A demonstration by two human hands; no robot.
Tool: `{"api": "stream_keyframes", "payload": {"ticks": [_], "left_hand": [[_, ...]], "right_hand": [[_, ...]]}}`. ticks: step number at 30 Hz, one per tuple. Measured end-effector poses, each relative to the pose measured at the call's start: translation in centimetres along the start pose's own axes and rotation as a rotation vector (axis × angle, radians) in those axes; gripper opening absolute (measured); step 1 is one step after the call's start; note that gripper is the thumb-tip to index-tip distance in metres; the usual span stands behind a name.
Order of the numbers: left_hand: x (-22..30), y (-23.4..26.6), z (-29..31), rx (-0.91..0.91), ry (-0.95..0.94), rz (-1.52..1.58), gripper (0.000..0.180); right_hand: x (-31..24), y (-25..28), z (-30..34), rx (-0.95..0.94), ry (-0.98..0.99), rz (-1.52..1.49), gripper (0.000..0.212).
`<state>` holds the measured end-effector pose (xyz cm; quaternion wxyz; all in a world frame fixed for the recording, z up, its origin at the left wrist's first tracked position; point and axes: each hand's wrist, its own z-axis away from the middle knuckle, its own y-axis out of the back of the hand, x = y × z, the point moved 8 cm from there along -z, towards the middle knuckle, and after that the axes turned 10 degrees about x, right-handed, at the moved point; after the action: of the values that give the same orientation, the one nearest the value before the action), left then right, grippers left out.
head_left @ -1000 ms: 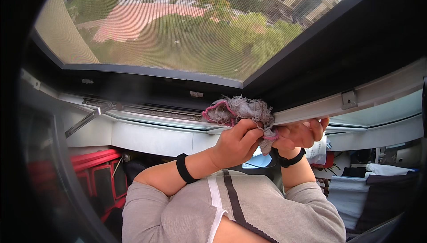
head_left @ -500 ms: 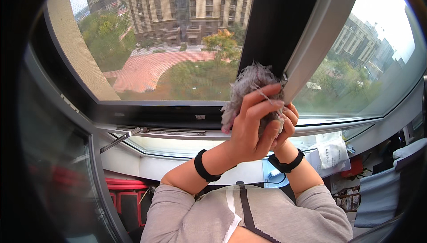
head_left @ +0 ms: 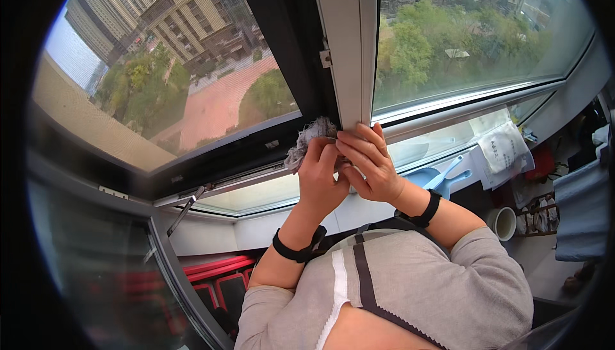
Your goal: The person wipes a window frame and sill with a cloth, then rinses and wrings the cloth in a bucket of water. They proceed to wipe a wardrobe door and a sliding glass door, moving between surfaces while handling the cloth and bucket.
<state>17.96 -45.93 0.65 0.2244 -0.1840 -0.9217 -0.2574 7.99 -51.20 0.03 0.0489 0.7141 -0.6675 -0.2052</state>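
A shaggy grey rag [head_left: 309,140] is bunched at the lower corner where the black window frame [head_left: 224,151] meets the white upright post [head_left: 351,42]. My left hand [head_left: 321,175] is closed on the rag, its fingers curled over the near side. Right beside it, my right hand [head_left: 375,165] has its fingers bent together against the foot of the post, with thumb and fingertips at the rag's right edge. Part of the rag is hidden under both hands. A black band circles each wrist.
An open window sash [head_left: 157,254] stands at the left, with a metal stay arm [head_left: 184,212]. Below the right pane lie a blue dustpan [head_left: 442,177] and a white printed bag [head_left: 506,148]. A pale bucket [head_left: 501,223] and a hanging blue cloth [head_left: 582,190] are further right.
My hands have lowered with the rag, from in front of the frame to its bottom corner. The view has turned and shifted, bringing the bucket and dustpan into sight.
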Motion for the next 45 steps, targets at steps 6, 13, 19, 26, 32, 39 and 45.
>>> {"api": "stream_keyframes", "payload": {"ticks": [6,13,19,26,32,39,45], "left_hand": [[-1.1,-0.7,2.6,-0.269,0.645,0.817,0.021],[-0.2,2.4,2.0,0.054,0.329,0.731,0.018],[-3.6,7.2,3.8,0.331,0.279,0.377,0.017],[-4.2,10.4,7.5,0.464,0.335,0.223,0.011],[-2.4,11.6,8.9,0.425,0.233,0.008,0.011],[-6.4,5.9,12.5,0.138,0.579,0.036,0.034],[-7.9,0.7,13.5,0.085,0.722,0.335,0.040]], "right_hand": [[-0.1,0.2,4.1,-0.044,-0.213,-0.336,0.069],[-0.2,2.8,2.6,0.060,-0.076,-0.134,0.054],[-0.9,-5.7,5.1,-0.152,0.281,0.280,0.039],[-5.3,-15.3,5.6,-0.293,0.232,-0.189,0.039],[-5.0,-19.1,11.1,-0.936,0.016,-0.445,0.030],[1.8,-8.1,10.1,-0.294,-0.649,-0.499,0.047],[-1.8,-5.4,5.5,-0.378,-0.319,-0.518,0.045]]}}
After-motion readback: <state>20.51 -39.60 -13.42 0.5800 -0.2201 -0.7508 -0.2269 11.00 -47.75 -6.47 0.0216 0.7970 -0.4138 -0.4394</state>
